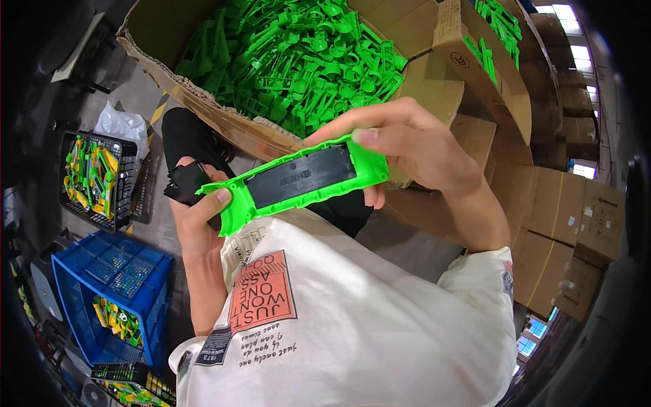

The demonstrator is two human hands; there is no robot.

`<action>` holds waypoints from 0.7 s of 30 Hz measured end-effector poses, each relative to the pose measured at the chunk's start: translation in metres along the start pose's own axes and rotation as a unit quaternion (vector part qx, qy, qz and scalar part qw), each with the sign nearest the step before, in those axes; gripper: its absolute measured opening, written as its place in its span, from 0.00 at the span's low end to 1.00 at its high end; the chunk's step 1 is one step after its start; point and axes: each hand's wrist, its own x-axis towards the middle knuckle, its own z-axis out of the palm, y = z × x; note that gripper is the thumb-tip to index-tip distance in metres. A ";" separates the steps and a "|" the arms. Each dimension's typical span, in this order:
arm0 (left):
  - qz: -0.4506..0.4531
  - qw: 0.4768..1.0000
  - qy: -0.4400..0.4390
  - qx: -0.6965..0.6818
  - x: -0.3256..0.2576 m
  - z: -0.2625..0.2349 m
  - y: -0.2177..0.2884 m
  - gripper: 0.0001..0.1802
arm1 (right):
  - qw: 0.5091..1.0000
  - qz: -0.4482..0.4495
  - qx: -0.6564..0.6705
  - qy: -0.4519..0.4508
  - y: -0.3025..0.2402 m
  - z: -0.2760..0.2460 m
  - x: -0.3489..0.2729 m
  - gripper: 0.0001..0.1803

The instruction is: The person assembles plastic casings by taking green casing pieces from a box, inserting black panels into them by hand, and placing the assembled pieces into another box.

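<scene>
In front of my chest, both hands hold a long green plastic shell point(371, 165), tilted with its right end higher. A flat black panel point(302, 178) lies in the shell's recess. My left hand point(196, 220) is closed on the left end, thumb on top. Several thin black plastic pieces point(185, 182) are also tucked in the left fingers. My right hand point(424, 146) grips the right end, its thumb over the upper edge near the panel's corner and other fingers behind the shell, partly hidden.
A big cardboard box point(203, 115) full of green plastic parts point(305, 61) stands just beyond my hands. To the left are a black crate point(122, 183) and a blue crate point(108, 261) with yellow and green parts. Cardboard boxes point(553, 210) are stacked at right.
</scene>
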 end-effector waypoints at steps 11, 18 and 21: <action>0.093 0.990 0.011 0.102 -0.003 0.005 -0.002 0.21 | 0.970 -0.004 -0.235 0.061 0.000 -0.003 -0.003 0.11; -0.109 0.990 0.077 -0.051 0.013 -0.011 -0.022 0.10 | 0.803 -0.338 -0.103 0.480 -0.047 -0.117 -0.044 0.12; -0.121 0.986 0.092 -0.062 0.014 -0.003 -0.025 0.09 | 0.755 -0.334 -0.021 0.564 -0.045 -0.185 -0.062 0.17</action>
